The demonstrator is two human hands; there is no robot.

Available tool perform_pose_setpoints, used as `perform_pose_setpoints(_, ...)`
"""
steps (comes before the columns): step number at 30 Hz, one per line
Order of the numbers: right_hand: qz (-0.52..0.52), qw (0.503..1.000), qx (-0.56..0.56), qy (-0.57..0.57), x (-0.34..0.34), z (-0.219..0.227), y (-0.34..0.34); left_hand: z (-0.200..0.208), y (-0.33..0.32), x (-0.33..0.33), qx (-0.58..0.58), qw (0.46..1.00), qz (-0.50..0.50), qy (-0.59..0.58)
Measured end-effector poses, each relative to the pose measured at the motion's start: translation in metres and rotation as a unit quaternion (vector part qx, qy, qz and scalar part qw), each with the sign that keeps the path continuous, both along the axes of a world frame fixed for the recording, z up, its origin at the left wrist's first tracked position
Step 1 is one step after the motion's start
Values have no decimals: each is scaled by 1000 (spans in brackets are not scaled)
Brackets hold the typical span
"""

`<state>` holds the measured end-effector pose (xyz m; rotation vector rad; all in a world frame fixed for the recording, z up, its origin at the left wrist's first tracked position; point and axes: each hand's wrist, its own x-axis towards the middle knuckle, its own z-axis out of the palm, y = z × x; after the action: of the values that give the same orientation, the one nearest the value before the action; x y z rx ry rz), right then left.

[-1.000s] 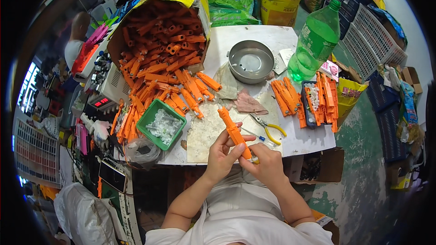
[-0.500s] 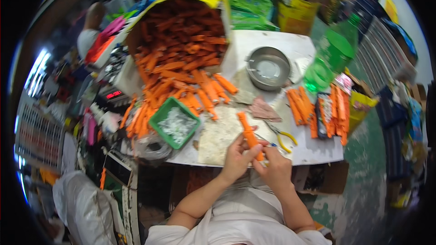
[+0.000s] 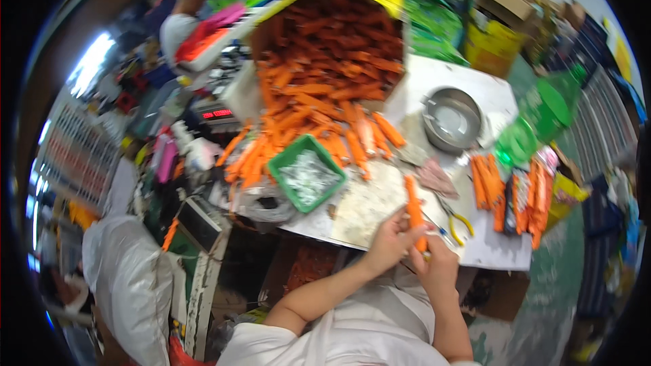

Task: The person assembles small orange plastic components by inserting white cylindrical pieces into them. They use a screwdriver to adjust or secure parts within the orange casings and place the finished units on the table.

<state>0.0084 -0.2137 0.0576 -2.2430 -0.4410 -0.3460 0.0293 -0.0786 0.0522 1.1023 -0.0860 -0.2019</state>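
Near the table's front edge, my left hand (image 3: 393, 238) is closed around a slim orange plastic piece (image 3: 413, 207), which points up and away from me. My right hand (image 3: 437, 266) is closed at the piece's lower end, its fingers pinched against it; whether it grips anything else is hidden. Just beyond the right hand lie yellow-handled pliers (image 3: 461, 229) and a thin tool with a blue part, blurred. A stained pale sheet (image 3: 369, 207) is under and left of the held piece. A folded pinkish cloth (image 3: 437, 177) lies past it.
A large yellow-edged sack (image 3: 400, 0) spills many orange pieces (image 3: 325, 105) onto the table. A green tray (image 3: 274, 171) of small clear parts stands left. Right are a metal bowl (image 3: 453, 120), green bottle (image 3: 546, 105) and grouped orange pieces (image 3: 487, 181). A person (image 3: 180, 30) is far left.
The whole view has shifted, so the table and its things appear farther right and slightly lower. Both hands still hold the orange piece, which now stands a little more upright.
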Motion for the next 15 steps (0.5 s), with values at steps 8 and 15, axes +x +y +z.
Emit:
perform_pose_setpoints(8, -68, 967, -134, 206, -41, 18, -88, 3, 52, -19, -75, 996, 34, 45)
perform_pose_setpoints(15, -101, 977, -185, -30, 21, 14, -40, 2, 30, -27, -123, 980, -92, 126)
